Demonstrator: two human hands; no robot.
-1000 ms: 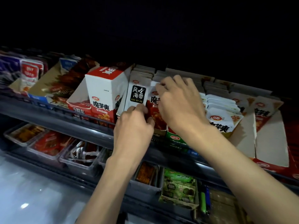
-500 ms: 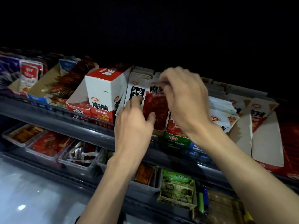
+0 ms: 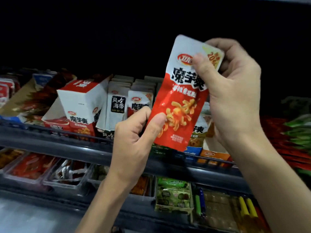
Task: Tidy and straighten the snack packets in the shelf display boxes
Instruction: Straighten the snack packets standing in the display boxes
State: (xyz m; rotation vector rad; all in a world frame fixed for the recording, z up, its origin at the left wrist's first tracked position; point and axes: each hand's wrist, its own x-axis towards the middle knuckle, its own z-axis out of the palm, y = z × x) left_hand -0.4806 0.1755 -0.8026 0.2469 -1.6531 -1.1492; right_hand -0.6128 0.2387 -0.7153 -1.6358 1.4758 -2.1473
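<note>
A red and white snack packet is held up in front of the shelf, clear of its box, tilted slightly right. My right hand pinches its top right corner, thumb on the front. My left hand pinches its lower left edge, thumb on the red part. Behind them stand display boxes of upright packets: a row with a black label and a row of white and red packets. The box behind the raised packet is mostly hidden.
A tall white and red carton stands left of the rows. The dark shelf rail runs across in front. Below it sit clear trays of snacks, a green box and lighters. Red packets lie at right.
My right hand has pulled one red packet up out of the row and raised it. My left hand left the black-label packets and took the packet's lower edge.
</note>
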